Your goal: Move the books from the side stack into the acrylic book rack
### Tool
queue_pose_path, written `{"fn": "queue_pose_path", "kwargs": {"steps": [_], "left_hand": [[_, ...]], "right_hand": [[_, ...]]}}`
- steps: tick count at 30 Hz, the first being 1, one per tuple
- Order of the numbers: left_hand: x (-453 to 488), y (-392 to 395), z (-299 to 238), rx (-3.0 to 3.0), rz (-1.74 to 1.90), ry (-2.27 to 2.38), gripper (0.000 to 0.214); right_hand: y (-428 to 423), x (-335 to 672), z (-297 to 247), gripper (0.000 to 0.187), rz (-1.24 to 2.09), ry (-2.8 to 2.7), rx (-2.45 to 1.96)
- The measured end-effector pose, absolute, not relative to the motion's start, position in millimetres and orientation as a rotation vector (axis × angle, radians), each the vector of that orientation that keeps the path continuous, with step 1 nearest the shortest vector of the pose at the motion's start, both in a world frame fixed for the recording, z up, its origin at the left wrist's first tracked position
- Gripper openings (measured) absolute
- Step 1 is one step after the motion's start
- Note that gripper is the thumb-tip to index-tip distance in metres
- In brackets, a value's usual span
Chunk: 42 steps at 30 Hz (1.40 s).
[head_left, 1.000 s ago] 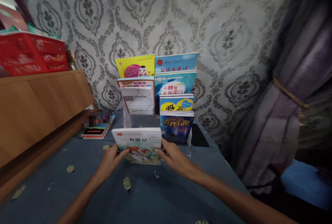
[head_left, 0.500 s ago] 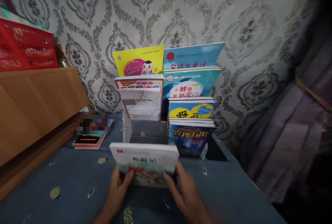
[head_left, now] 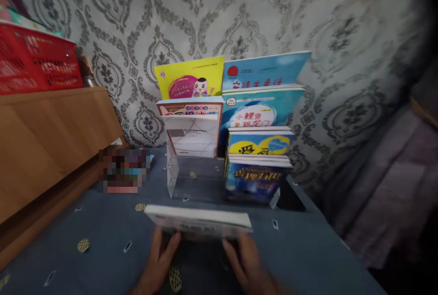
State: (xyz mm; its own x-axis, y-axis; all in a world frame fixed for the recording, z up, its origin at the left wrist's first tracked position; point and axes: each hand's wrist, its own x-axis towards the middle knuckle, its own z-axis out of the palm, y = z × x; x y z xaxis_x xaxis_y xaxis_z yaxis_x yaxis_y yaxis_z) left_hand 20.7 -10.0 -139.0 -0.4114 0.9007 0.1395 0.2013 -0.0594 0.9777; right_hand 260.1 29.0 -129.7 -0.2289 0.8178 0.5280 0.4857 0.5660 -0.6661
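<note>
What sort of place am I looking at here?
Probably a room in a home, perhaps a child's reading corner: damask wallpaper, a draped curtain, and picture books tiered in a clear stand on a blue cloth.

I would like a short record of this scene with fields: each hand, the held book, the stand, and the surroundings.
left hand: left hand grips the white-edged book from below, at its left
right hand: right hand grips the same book at its right
book pose: nearly edge-on, above the tablecloth
stand: clear stand, front left slot shows no book
front right slot: dark blue book
left side: red basket on wooden cabinet
</note>
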Motion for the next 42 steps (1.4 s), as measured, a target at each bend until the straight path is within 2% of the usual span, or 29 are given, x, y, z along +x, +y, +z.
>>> {"fn": "queue_pose_path", "kwargs": {"steps": [8,17,21,35,42], "left_hand": [[17,-11,-95,1.596,1.432,1.638,0.048],[3,-19,-70,1.815,1.277,1.700,0.037],[-3,-5,-51,1.855,1.266,1.680,0.042],[-21,62,24,2.206,1.474,1.702,0.035],[-28,102,70,2.396,1.639,1.749,0.037]], "right_hand": [[24,250,-98,0.027,0.478,-1.818,-0.942],[24,264,-75,0.025,0.531,-1.952,-0.925],[36,260,-60,0.025,0.510,-1.978,-0.944],[92,240,26,0.021,0.325,-1.981,-0.747],[126,237,76,0.025,0.102,-1.956,-0.767]]}}
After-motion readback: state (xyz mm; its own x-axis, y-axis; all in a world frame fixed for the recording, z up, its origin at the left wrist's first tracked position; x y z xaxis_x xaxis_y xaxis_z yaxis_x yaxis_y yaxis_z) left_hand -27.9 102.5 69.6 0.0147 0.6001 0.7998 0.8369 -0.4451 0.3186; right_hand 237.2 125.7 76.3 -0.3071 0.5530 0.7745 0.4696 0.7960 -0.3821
